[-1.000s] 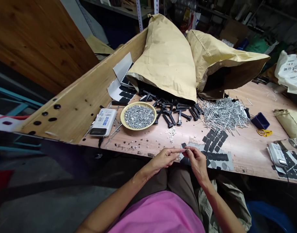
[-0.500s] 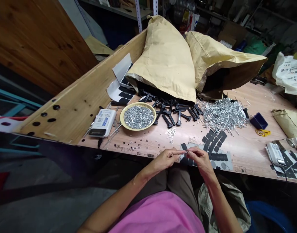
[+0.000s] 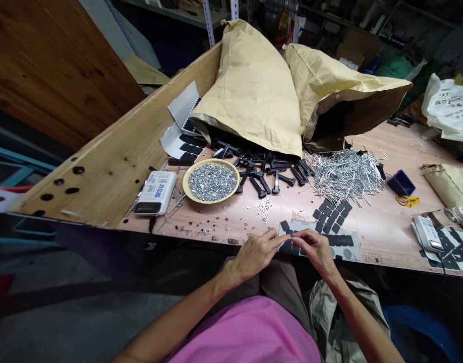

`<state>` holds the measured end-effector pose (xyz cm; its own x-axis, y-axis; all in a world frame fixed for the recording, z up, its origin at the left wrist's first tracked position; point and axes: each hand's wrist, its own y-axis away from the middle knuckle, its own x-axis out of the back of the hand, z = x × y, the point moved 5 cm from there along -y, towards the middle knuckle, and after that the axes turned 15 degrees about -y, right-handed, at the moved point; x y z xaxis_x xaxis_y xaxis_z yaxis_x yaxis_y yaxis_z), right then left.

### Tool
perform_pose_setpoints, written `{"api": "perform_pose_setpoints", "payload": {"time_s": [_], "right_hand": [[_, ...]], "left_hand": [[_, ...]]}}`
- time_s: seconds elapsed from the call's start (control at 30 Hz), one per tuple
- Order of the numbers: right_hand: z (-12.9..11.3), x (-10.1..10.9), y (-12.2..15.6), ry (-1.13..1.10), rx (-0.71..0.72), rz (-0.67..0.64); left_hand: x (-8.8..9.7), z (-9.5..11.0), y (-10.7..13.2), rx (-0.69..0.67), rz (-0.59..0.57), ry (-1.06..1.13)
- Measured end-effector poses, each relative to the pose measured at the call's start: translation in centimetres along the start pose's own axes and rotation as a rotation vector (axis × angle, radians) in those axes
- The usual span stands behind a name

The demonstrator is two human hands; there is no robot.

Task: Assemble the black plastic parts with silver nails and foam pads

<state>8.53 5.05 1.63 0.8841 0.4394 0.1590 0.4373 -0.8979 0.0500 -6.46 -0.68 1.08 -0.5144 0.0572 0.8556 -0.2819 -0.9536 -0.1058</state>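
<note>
My left hand [image 3: 256, 252] and my right hand [image 3: 315, 250] meet at the near edge of the wooden table [image 3: 383, 222], fingertips pinched together on a thin metal pin [image 3: 289, 237] held between them. Just beyond my fingers lies a grey sheet of black pads [image 3: 332, 237]. A small heap of tiny washers [image 3: 264, 205] sits on the table ahead of my left hand. Farther back are a yellow bowl [image 3: 211, 182] of small silver parts, a pile of black plastic pieces [image 3: 267, 174] and a heap of metal pins [image 3: 343, 174].
Two large tan paper sacks [image 3: 254, 85] lie at the back, one open toward me. A white box [image 3: 156, 191] sits left of the bowl. A blue tray [image 3: 401, 182], a yellow band [image 3: 406, 200] and more pad sheets [image 3: 447, 247] lie at right. A raised wooden board [image 3: 114, 156] borders the left side.
My view has shifted slightly, and my hands sit a little lower in the picture. They stay pinched together at the table edge.
</note>
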Motion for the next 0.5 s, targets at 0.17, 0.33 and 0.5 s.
{"api": "perform_pose_setpoints", "payload": {"time_s": [0.17, 0.33, 0.5], "right_hand": [[-0.8, -0.3, 0.3, 0.263, 0.224, -0.054], [-1.9, -0.8, 1.0, 0.408, 0.47, -0.241], [-1.9, -0.7, 1.2, 0.426, 0.491, -0.215]], "left_hand": [[-0.9, 0.7, 0.4, -0.116, 0.052, -0.328], [-0.9, 0.5, 0.5, -0.13, 0.118, -0.173], [-0.9, 0.9, 0.4, -0.103, 0.186, -0.216]]}}
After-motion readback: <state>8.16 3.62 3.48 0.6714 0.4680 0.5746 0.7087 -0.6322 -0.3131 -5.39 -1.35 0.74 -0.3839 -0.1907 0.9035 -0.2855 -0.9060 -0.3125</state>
